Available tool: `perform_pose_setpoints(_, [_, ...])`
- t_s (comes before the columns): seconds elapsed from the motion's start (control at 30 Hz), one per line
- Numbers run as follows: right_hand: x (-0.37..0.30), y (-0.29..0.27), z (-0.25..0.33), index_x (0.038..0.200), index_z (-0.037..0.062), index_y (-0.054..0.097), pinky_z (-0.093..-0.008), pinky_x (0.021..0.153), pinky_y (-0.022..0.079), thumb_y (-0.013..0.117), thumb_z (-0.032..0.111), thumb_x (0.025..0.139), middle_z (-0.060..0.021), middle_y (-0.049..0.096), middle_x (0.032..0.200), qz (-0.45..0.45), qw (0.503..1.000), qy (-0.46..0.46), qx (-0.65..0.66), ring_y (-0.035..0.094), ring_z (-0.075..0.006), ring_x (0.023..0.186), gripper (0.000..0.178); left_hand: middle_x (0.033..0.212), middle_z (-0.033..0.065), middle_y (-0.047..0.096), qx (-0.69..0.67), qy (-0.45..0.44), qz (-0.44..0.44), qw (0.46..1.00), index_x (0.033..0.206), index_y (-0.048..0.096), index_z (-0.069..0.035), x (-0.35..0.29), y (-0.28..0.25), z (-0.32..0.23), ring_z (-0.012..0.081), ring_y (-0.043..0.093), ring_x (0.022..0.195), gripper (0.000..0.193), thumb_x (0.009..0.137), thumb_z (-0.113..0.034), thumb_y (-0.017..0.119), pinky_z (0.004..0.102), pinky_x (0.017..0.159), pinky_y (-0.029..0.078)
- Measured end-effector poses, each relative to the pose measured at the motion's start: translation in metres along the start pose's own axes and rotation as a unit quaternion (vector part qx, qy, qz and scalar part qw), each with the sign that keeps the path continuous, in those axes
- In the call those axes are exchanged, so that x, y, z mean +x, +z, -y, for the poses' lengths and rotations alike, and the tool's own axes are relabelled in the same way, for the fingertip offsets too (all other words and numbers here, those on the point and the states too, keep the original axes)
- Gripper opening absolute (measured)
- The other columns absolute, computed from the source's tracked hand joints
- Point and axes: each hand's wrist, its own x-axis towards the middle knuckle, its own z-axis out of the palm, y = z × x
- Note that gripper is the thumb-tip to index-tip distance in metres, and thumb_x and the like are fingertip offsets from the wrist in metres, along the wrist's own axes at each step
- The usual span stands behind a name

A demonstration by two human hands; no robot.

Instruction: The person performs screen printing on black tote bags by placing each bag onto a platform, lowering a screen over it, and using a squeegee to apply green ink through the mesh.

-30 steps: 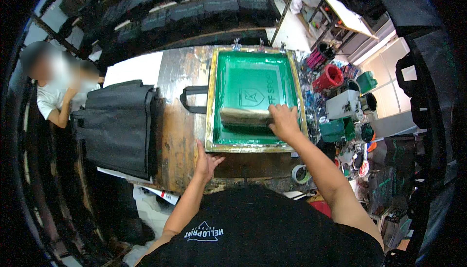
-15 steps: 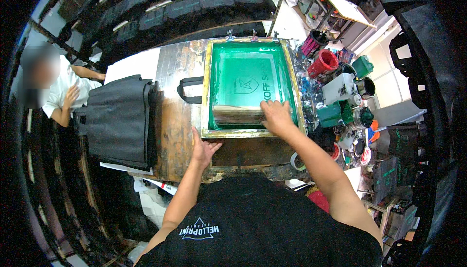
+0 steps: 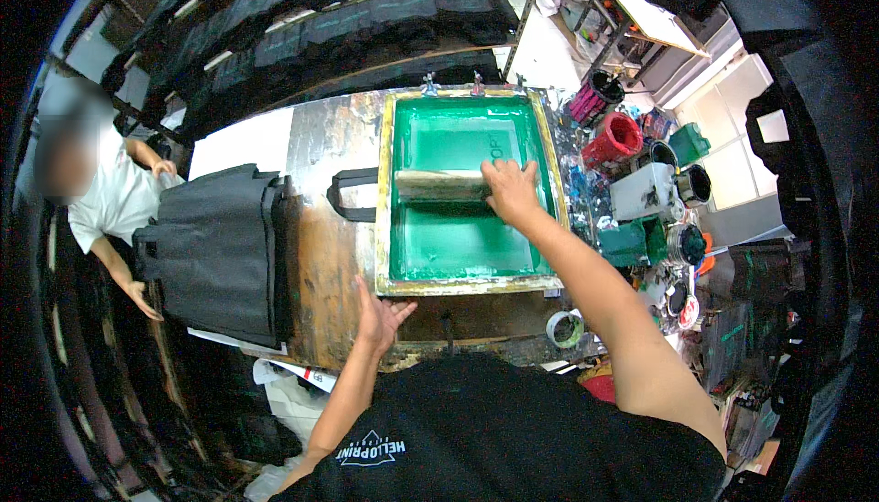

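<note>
My right hand (image 3: 511, 189) is closed over the right end of a wide wooden squeegee (image 3: 439, 183). The squeegee stands across the middle of a printing screen, on green ink (image 3: 458, 238) spread over the mesh. A wooden screen frame (image 3: 472, 288) surrounds it, lying on the table. My left hand (image 3: 381, 319) has its fingers spread by the frame's near left corner; whether it touches the wood I cannot tell. Out from under the frame's left side comes the handle of a black bag (image 3: 348, 194); the rest of that bag is hidden.
Left on the table lies a stack of black bags (image 3: 215, 255), with a co-worker (image 3: 114, 182) beside it. Clamps (image 3: 477, 84) hold the screen's far edge. Ink containers, among them a red tub (image 3: 615, 139) and a white jug (image 3: 641, 189), crowd the right side. A tape roll (image 3: 564, 328) lies near.
My right hand has pushed the squeegee away from me, from the screen's near part to its middle. My left hand remains by the corner. The co-worker's hand has dropped beside the bags.
</note>
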Motion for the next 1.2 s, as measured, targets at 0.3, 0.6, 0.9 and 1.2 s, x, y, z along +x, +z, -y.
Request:
perform_pose_setpoints(0.3, [0.139,0.036,-0.066,0.134,0.0163,0.051,-0.0579,0.093,0.036,0.088,0.024,0.073,-0.0073,0.064,0.117,0.041,0.999,0.005,0.000,0.060,-0.0291,0.115,0.072,0.157,0.0257,0.038,-0.014,-0.038,-0.011,0.999,0.162,0.016,-0.003,-0.003,0.003,-0.005,0.0453,0.047,0.139,0.111,0.091,-0.088,0.029,0.0530,0.113,0.044])
perform_pose_setpoints(0.6, [0.217,0.053,-0.108,0.134,0.0156,0.052,-0.0652,0.098,0.037,0.088,0.025,0.076,-0.0072,0.064,0.122,0.066,0.997,-0.022,0.021,0.059,-0.0307,0.123,0.068,0.153,0.0388,0.035,0.033,-0.154,-0.057,0.986,0.161,0.009,0.003,0.019,-0.008,-0.012,0.0475,0.049,0.137,0.119,0.089,-0.090,0.032,0.0510,0.111,0.048])
perform_pose_setpoints(0.9, [0.191,0.039,-0.090,0.132,0.0174,0.055,-0.0594,0.099,0.038,0.083,0.019,0.077,-0.0044,0.064,0.117,-0.064,0.998,0.005,0.022,0.059,-0.0280,0.116,0.062,0.128,0.0319,0.065,0.071,-0.216,0.016,0.974,0.141,0.046,0.017,0.003,-0.008,-0.009,0.0345,0.069,0.114,0.110,0.095,-0.082,0.036,0.0452,0.103,0.055])
perform_pose_setpoints(1.2, [0.169,0.104,-0.084,0.126,0.0178,0.062,-0.0549,0.098,0.040,0.068,0.018,0.087,-0.0042,0.065,0.115,-0.169,0.982,0.026,-0.077,0.060,-0.0236,0.111,0.040,0.087,0.0182,0.072,0.617,0.355,-0.019,0.703,0.117,0.071,0.001,0.114,0.107,-0.137,0.0273,0.070,0.078,0.053,0.095,-0.047,0.072,0.0396,0.069,0.055])
